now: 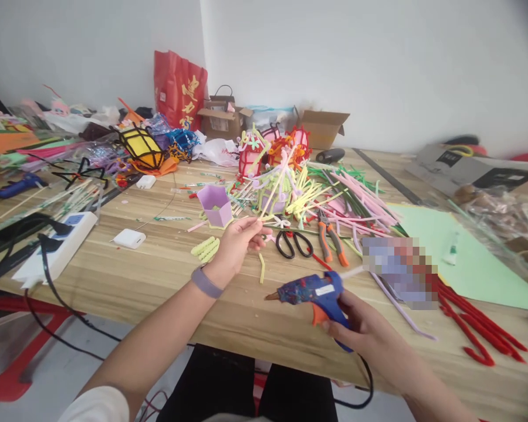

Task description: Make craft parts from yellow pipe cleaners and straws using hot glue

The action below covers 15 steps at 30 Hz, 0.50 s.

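My left hand [242, 237] is closed, pinching the lower end of a thin pale stick [278, 183] that slants up and to the right. Behind the stick a purple and light-green lantern [273, 202] shows partly; whether the stick touches it I cannot tell. My right hand [358, 325] is wrapped round the handle of a blue glue gun [310, 290], its orange trigger towards me and its nozzle pointing left. Close to my left hand stand a purple open-topped box [215, 205] and black-handled scissors [294, 243]. A short yellow pipe cleaner piece [261, 269] lies below the hand.
Pliers [330, 237], pink pipe cleaners [365, 196] and red pipe cleaners [479, 322] lie to the right, beside a green sheet [475, 252]. A white power strip [57, 249] with black cables is at the left. Lanterns, a red bag [178, 88] and boxes crowd the back.
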{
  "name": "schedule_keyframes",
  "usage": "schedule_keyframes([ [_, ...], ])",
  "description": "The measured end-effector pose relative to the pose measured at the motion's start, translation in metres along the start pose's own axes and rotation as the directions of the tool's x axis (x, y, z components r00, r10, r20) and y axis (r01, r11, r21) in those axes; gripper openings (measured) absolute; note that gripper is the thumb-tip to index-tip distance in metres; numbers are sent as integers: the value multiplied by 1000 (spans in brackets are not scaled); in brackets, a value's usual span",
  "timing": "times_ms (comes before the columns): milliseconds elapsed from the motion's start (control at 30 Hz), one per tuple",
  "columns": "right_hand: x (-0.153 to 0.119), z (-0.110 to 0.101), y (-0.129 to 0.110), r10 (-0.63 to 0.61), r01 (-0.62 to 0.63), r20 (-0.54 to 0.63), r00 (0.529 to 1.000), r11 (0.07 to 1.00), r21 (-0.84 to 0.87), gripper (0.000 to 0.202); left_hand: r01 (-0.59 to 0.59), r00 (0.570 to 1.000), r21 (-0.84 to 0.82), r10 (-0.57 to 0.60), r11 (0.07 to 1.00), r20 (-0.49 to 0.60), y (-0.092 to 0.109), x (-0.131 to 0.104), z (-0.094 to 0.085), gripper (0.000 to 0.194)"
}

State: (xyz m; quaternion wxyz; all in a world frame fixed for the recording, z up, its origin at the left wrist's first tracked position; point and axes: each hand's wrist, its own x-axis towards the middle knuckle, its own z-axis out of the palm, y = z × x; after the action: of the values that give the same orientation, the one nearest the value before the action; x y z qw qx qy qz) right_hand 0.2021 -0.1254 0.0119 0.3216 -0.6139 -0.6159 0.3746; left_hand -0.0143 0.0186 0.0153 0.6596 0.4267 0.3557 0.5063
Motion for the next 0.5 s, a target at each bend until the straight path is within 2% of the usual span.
schedule_keyframes([
  [100,3,-4,-8,56,-70,55,997,948,309,26,56,997,-18,-55,998,59,-2,-1,0,16],
  [200,23,-10,-22,-54,-46,173,983,851,523,34,87,990,-10,-85,996,110,-5,-2,1,13],
  [267,41,-14,-29,-105,-20,194,975,832,554,33,93,987,-5,-92,996,129,-6,-3,2,12],
  [333,60,-17,-29,-123,20,149,981,830,558,32,95,986,8,-96,995,138,-7,-4,3,13],
  [500,84,-14,-6,-71,55,7,997,820,570,35,82,989,102,-94,991,116,-9,-7,7,13],
])
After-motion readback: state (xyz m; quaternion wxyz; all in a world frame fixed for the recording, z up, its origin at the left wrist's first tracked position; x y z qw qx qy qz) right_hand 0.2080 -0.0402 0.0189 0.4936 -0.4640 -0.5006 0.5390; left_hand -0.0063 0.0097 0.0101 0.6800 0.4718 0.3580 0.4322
